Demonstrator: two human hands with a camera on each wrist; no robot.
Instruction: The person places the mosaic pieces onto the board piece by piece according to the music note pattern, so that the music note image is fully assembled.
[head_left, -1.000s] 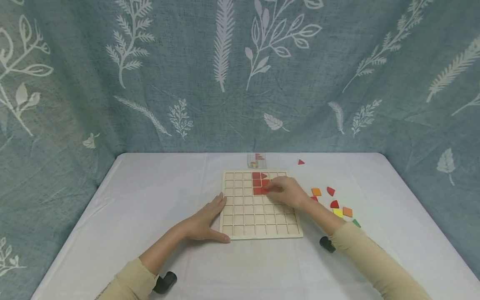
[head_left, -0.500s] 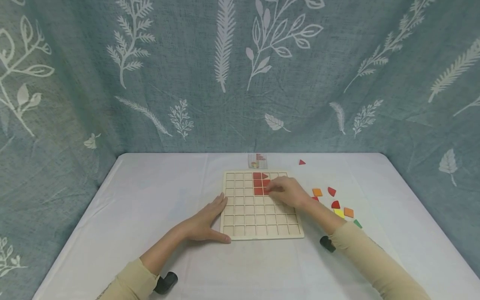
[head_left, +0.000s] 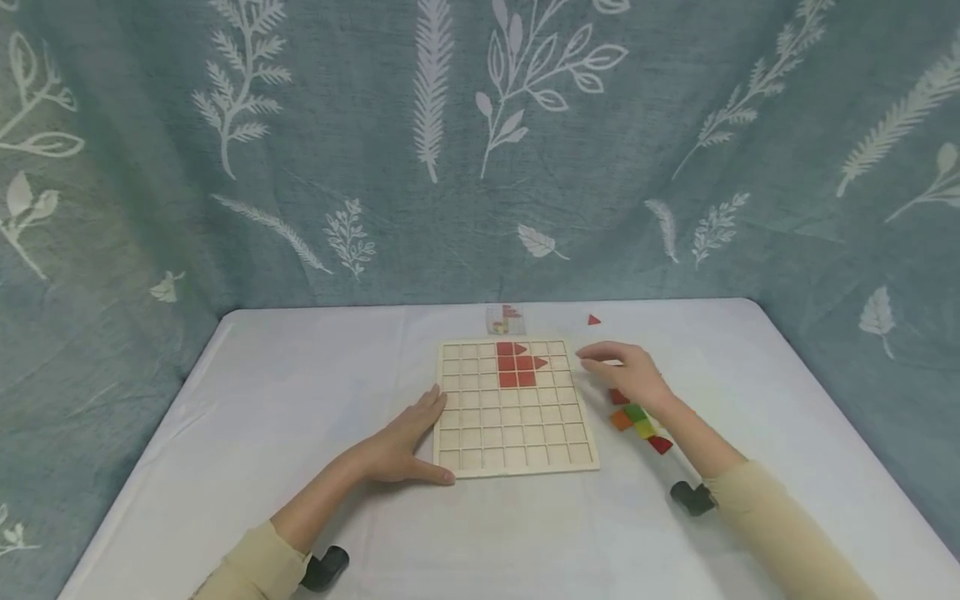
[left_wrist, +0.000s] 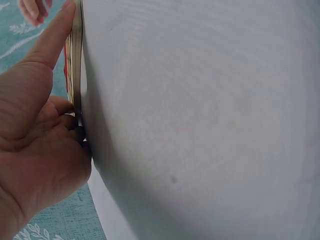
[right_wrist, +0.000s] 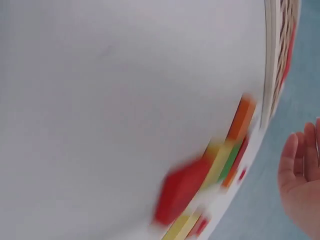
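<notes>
A light wooden grid board lies on the white table. Several red square tiles sit in its upper cells, with two red triangle tiles at their right. My left hand rests against the board's left edge, thumb at the near corner; the left wrist view shows the thumb along the board's side. Just off the right edge, my right hand hovers with relaxed fingers and no tile visible in it. Beneath its wrist are red, orange, green and yellow tiles, partly hidden.
A small printed card lies behind the board. One loose red triangle is to its right. A patterned blue-green curtain hangs behind the table. Loose tiles look blurred in the right wrist view.
My right hand has left the board and moved right, over the loose tiles. A red triangle now shows in the second row, where the fingers were. My left hand has stayed put.
</notes>
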